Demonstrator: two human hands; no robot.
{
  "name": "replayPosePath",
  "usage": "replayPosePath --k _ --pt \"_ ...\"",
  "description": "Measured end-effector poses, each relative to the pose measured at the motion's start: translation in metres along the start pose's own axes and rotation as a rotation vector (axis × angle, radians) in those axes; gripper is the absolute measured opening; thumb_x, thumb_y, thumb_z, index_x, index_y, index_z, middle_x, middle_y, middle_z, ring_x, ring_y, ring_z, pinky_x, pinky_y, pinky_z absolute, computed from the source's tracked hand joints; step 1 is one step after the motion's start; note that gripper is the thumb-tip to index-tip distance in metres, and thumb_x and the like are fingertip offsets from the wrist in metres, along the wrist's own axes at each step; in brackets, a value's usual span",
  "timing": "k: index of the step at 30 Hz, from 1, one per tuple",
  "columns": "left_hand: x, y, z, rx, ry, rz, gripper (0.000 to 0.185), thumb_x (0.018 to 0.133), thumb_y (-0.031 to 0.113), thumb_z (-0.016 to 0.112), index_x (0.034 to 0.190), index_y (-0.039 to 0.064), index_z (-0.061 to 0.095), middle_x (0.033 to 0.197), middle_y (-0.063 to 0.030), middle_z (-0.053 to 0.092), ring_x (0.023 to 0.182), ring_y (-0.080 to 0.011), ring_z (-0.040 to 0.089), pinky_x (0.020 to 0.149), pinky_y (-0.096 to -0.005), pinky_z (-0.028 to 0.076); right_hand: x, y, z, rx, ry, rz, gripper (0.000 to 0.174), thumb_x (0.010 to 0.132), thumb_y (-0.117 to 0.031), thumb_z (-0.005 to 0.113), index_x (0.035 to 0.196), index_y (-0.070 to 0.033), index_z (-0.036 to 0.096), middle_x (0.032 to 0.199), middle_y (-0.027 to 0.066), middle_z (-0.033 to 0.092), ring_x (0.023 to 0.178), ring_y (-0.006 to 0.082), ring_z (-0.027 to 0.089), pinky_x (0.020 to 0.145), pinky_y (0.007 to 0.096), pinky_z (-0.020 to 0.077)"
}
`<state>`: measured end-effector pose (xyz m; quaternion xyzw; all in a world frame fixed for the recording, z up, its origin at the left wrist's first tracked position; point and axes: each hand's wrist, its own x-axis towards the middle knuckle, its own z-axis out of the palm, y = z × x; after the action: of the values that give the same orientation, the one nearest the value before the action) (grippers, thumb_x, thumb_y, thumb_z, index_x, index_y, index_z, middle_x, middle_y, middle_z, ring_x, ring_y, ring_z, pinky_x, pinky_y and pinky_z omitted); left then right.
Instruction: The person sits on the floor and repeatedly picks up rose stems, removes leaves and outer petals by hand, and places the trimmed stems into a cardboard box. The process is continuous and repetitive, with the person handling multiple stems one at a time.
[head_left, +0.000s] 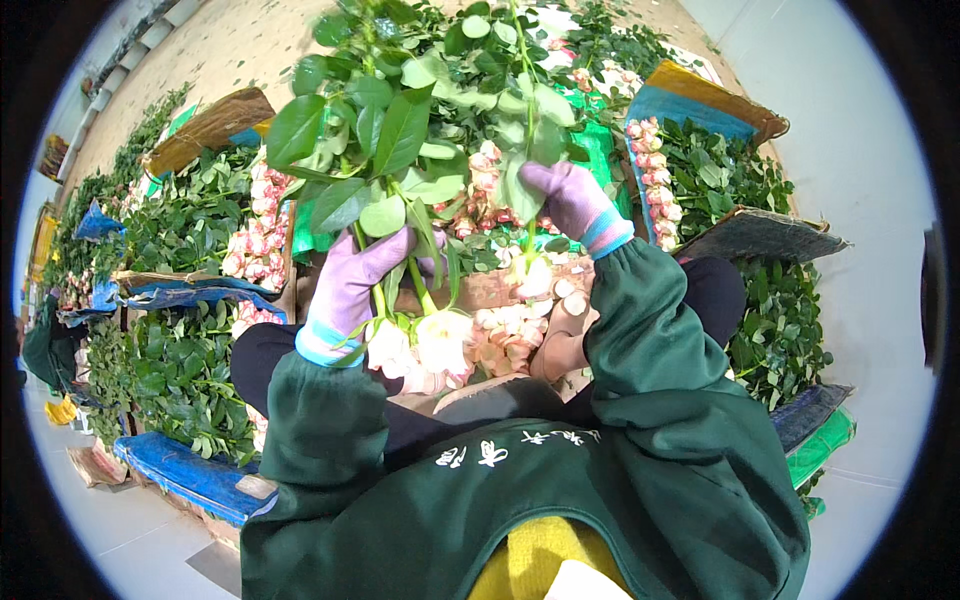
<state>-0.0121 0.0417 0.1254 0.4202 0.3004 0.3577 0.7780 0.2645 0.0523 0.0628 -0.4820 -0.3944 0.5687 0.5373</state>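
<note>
My left hand (367, 274), in a lilac glove, is closed around the stems of a few pale roses (444, 341) whose heads hang down below it, with large green leaves (405, 131) above. My right hand (566, 199), gloved alike, pinches the stem of a single cream rose (534, 276), its head pointing down; blurred leaves hide part of the fingers. Under the two hands, pink-edged petals or rose heads (510, 337) lie in a heap by my legs. Further forward, more pink roses (484, 176) lie among foliage.
On the left, bundled roses (266, 202) lie between cardboard dividers (210, 131) and a blue-covered board (187, 476). To the right, another row of roses (656, 184) stands beside a cardboard flap (757, 236). A person in a dark green sleeve (49, 345) is at the far left.
</note>
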Motion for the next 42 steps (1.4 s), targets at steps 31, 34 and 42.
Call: replayPosePath --k 31,34,42 --pt "-0.008 0.084 -0.120 0.353 0.577 0.565 0.021 0.088 0.013 0.058 0.095 -0.006 0.060 0.078 -0.0142 0.064 0.058 -0.0173 0.060 0.055 -0.0277 0.050 -0.019 0.205 -0.087 -1.723 -0.044 0.375 0.028 0.077 -0.017 0.058 0.103 -0.020 0.068 0.099 0.0133 0.065 0.094 0.0296 0.062 0.079 0.0400 0.0495" --pt "-0.011 0.084 -0.131 0.474 0.601 0.604 0.025 0.093 0.010 0.049 0.105 -0.010 0.057 0.086 -0.0153 0.061 0.067 -0.0179 0.059 0.061 -0.0276 0.051 -0.022 0.219 -0.086 -1.771 -0.040 0.397 0.024 0.078 -0.015 0.053 0.096 -0.015 0.069 0.093 0.0137 0.066 0.090 0.0303 0.064 0.077 0.0407 0.0498" --pt "-0.013 0.088 -0.158 1.066 0.605 0.596 0.031 0.094 0.010 0.041 0.120 -0.001 0.054 0.101 -0.0145 0.063 0.085 -0.0169 0.060 0.079 -0.0285 0.049 -0.024 0.226 -0.096 -1.741 -0.132 0.491 0.022 0.077 -0.013 0.052 0.088 -0.006 0.069 0.091 0.0180 0.066 0.088 0.0325 0.064 0.076 0.0415 0.0507"
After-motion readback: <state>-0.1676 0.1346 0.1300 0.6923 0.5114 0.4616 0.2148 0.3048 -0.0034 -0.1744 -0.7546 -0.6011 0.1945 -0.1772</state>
